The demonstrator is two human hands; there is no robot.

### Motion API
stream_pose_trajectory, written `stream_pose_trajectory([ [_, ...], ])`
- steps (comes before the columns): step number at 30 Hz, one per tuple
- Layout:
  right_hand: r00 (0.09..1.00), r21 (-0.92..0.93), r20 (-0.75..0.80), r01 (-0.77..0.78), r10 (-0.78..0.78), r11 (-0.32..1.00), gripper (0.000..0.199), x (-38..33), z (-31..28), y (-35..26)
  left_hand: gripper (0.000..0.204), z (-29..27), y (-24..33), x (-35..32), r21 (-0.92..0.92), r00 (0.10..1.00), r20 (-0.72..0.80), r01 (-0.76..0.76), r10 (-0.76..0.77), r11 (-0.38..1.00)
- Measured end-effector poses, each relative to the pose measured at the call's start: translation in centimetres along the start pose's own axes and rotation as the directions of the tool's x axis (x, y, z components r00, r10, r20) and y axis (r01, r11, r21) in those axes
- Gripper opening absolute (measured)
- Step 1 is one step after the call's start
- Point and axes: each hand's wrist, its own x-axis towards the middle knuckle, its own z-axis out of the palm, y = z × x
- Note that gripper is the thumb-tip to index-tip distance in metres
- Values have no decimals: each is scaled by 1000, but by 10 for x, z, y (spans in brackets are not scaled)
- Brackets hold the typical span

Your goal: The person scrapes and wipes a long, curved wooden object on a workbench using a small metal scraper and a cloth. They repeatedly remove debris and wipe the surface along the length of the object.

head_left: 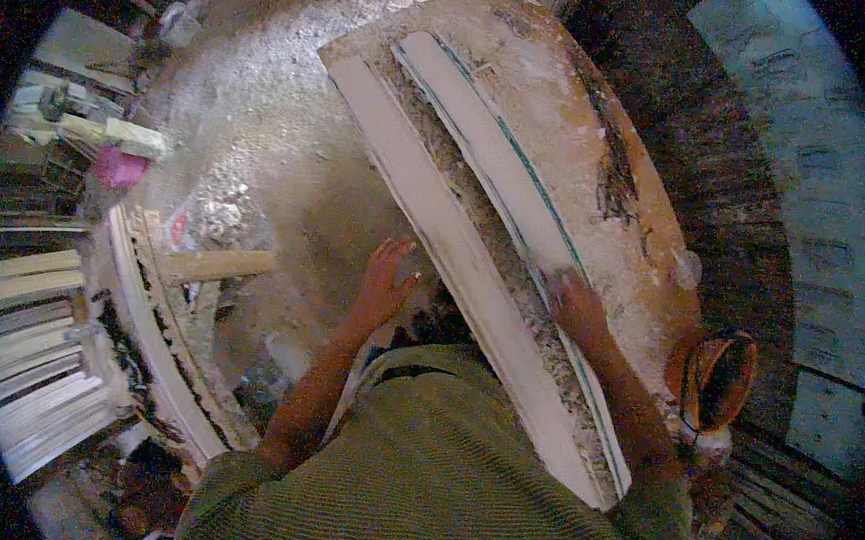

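My left hand (388,282), bare, is open, its fingers spread and slightly bent, held near the outer edge of a long, flat, off-white strip (425,204); I cannot tell whether a fingertip brushes it. My right hand (573,298), also bare, lies over a second long off-white strip with a thin green line along its far edge (481,145). Its fingers are blurred, so I cannot tell whether they grip the piece or only rest on it. My hands are well apart.

Both strips lie lengthwise on a broad, dusty, brown worktable (552,138), side by side, slanting from the upper left down toward my right side. Brown crumbly debris lies in the gap between them. My olive-green ribbed shirt (419,460) comes close against the lower part of the nearer strip.

Just beyond the table's right edge is an orange round-mouthed container (681,373), its opening dark. Farther right stands a pale blue-green panelled surface (824,267).

To my left, a flat light-brown plank (220,265) lies near a long, curved, pale-topped piece (153,326). Past that sits a stack of pale, narrow slats (38,383), with a bright pink object (122,166) above it, too small to make out. Grey dusty ground (244,96) spreads beyond the table.
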Motion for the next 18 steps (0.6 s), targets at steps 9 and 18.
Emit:
stream_pose_trajectory([
  [9,979,276,-184,138,-89,951,32,311,-28,-35,53,-49,-14,57,44,990,30,138,-140,989],
  [18,775,808,323,-524,543,268,35,-51,-2,-28,52,-67,-45,55,-40,958,120,267,-261,963],
])
